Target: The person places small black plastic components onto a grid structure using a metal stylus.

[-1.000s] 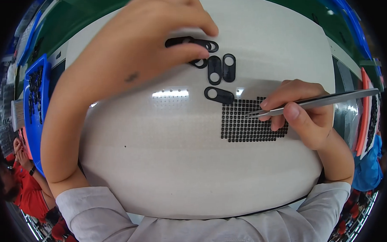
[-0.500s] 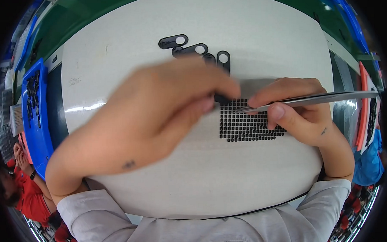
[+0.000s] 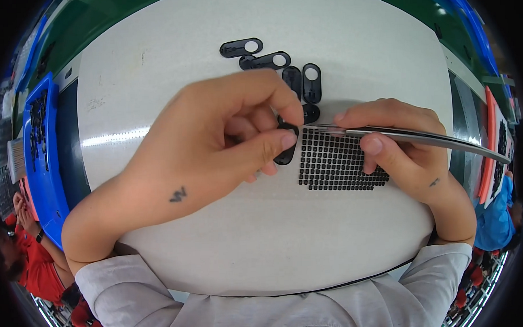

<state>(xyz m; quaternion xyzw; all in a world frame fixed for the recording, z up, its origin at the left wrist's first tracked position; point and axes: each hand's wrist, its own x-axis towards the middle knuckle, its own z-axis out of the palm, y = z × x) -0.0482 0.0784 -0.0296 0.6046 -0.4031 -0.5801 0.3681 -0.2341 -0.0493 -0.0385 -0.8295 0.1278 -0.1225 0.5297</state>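
My left hand (image 3: 209,148) pinches a black oblong plastic part (image 3: 285,156) between thumb and index finger, beside the upper left corner of a sheet of small black square pieces (image 3: 336,164). A pair of metal tweezers (image 3: 422,137) lies in the grip of my right hand (image 3: 402,150), above the sheet's right side. The tweezer tips reach the left fingertips, next to the held part; whether they hold a piece is too small to tell. Just beyond, another black oblong part (image 3: 311,113) is on the table, partly hidden.
Farther back on the white table (image 3: 264,244) several black oblong parts (image 3: 312,84) lie loosely grouped, some with a white round spot. A blue bin (image 3: 46,194) with black parts stands at the left. Pink trays (image 3: 485,173) are on the right. Another person's hands (image 3: 26,215) show far left.
My left hand has gone from blurred motion to a steady pinch, its index finger drawn back leftward. The tweezer tips have moved from over the sheet up and left to the held part.
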